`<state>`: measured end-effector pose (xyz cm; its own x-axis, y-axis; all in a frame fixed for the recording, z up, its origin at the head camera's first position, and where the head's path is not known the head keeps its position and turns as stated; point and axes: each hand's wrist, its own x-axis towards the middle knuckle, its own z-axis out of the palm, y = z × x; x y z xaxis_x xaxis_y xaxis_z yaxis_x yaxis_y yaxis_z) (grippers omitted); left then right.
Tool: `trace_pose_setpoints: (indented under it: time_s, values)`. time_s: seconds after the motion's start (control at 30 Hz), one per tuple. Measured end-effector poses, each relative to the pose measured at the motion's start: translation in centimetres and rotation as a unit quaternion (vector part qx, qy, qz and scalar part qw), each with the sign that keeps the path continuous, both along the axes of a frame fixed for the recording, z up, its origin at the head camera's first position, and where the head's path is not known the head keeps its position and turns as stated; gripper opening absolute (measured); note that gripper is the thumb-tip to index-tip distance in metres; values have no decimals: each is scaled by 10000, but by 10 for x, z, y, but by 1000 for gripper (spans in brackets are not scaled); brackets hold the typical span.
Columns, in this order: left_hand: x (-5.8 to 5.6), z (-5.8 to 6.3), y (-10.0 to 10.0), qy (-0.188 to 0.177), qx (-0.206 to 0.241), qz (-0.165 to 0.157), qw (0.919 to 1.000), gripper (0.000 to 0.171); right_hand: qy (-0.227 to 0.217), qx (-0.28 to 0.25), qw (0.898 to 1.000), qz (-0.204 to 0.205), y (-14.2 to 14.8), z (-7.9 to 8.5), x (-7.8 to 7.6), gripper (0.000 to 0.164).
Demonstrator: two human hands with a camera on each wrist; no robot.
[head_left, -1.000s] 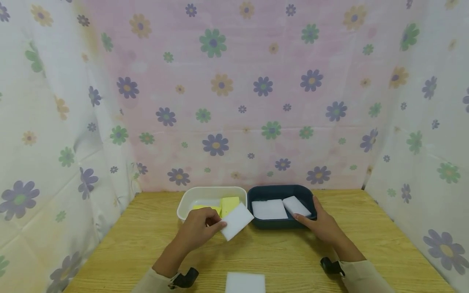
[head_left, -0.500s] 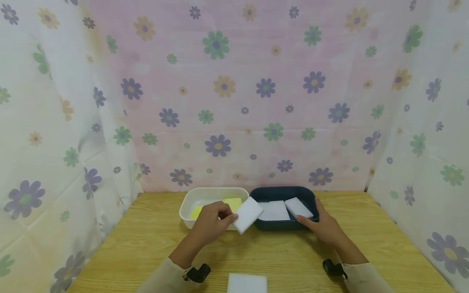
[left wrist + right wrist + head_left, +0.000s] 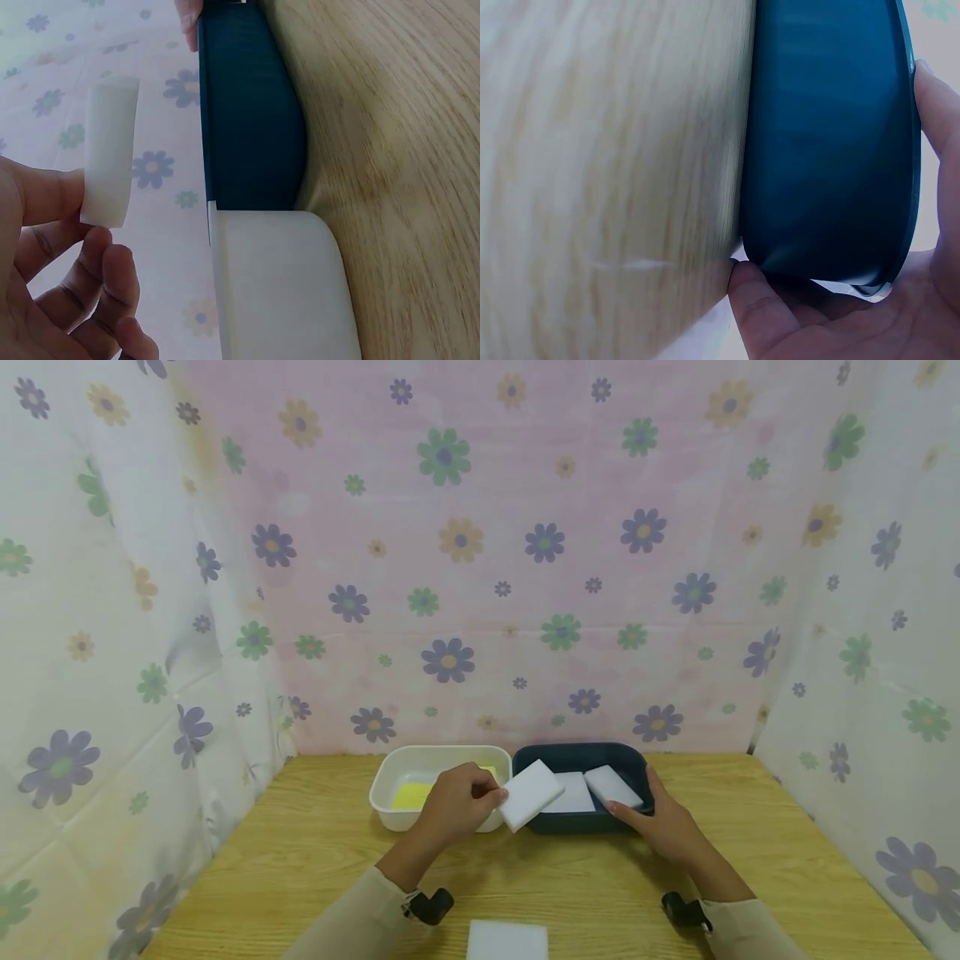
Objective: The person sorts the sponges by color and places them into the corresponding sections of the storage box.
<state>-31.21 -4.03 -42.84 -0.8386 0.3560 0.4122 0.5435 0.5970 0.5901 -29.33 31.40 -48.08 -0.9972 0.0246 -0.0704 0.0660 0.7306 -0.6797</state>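
Observation:
My left hand [image 3: 459, 806] pinches a white sponge block [image 3: 532, 795] by its left corner, tilted, overlapping the front left of the dark blue bin [image 3: 592, 823] in the head view. In the left wrist view the sponge block [image 3: 109, 150] shows edge-on between thumb and fingers, above the bins' rims. My right hand [image 3: 666, 814] grips the dark blue bin at its right end, thumb over the front rim and fingers round the outer wall. Inside that bin lie white sponges, one flat [image 3: 573, 793] and one leaning at the right [image 3: 612, 787].
A white bin [image 3: 390, 818] with yellow sponges [image 3: 411, 795] stands against the blue bin's left side. Another white sponge [image 3: 507, 941] lies at the table's near edge. Flowered cloth [image 3: 480, 527] hangs behind and at both sides of the wooden table [image 3: 570, 885].
My left hand has moved right with the white sponge, from in front of the white bin to the front left of the blue bin. The right hand stays on the blue bin.

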Motion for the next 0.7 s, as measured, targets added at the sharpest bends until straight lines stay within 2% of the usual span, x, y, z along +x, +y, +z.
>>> trace_pose_setpoints:
  time_s: [0.37,0.7]
  values:
    - [-8,8,12,-549,90,122,9984,19,49,-79,10000,5,1,-4,-1,125]
    - [-21,9,28,-687,125,159,9974,20,51,-59,10000,1,1,-4,0,125]
